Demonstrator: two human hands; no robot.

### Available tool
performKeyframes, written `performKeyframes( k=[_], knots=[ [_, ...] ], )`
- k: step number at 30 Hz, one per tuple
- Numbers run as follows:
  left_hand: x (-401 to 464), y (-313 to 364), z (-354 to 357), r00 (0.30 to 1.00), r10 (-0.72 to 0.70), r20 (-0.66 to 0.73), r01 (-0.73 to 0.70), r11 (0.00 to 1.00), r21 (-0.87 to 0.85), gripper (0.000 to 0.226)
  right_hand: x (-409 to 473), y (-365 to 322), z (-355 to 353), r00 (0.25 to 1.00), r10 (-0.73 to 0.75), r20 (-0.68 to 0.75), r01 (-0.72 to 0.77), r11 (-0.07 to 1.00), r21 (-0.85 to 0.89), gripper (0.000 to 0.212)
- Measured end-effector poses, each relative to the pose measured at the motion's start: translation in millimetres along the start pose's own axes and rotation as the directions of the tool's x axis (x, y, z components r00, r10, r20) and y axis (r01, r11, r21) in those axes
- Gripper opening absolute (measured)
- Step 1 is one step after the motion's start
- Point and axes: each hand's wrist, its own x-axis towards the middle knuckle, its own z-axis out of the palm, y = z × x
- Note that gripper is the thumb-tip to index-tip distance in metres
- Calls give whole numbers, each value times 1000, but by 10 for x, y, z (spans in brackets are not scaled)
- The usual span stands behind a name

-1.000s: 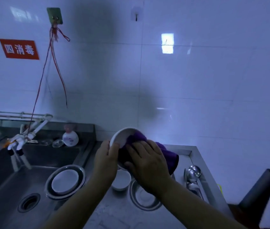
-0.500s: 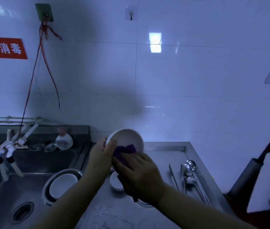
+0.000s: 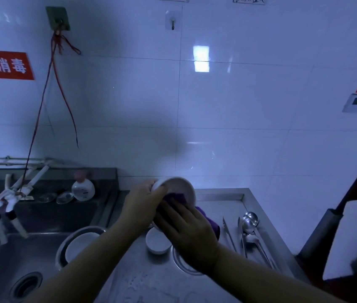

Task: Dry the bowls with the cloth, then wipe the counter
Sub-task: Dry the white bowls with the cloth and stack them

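Note:
My left hand (image 3: 143, 199) grips the rim of a white bowl (image 3: 180, 188), held tilted above the steel counter (image 3: 219, 204). My right hand (image 3: 189, 232) holds a purple cloth (image 3: 176, 197) and presses it into the bowl; the cloth's tail (image 3: 213, 226) hangs out behind my fingers. Below the hands a small white bowl (image 3: 157, 241) stands on the counter, beside a metal dish (image 3: 184, 265) partly hidden by my right wrist. Another white bowl (image 3: 81, 242) lies inside a metal basin (image 3: 60, 252) at the sink's edge.
Ladles and tongs (image 3: 248, 228) lie along the counter's right side. The sink (image 3: 4, 261) with its drain (image 3: 25, 286) is at the left, a tap (image 3: 9, 200) above it, a soap bottle (image 3: 83, 189) on the ledge. A white board (image 3: 352, 239) stands at far right.
The bowl has turned in my left hand and my right hand has shifted the cloth lower and to the right inside it. The camera view has drifted slightly.

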Motion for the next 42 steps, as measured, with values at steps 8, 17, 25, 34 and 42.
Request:
performKeyframes(
  k=[8, 17, 25, 34, 42],
  knots=[
    [-41, 10, -32, 999, -13, 41, 21, 977, -211, 24, 8, -26, 52, 992, 13, -128, -6, 998, 55, 31],
    [202, -22, -396, 844, -23, 535, 111, 985, -133, 32, 56, 373, -103, 946, -324, -12, 324, 946, 29, 24],
    [-239, -198, 159, 995, 39, -95, -78, 889, -451, 14, 233, -107, -18, 985, 108, -132, -112, 993, -25, 20],
    [71, -70, -210, 925, 100, 368, -82, 994, -66, 28, 43, 434, -60, 909, -409, -84, 411, 911, 21, 26],
    [16, -84, -48, 985, -1, 173, 72, 911, -406, 30, 244, 380, -59, 989, -64, -135, 55, 996, -68, 16]
  ],
)
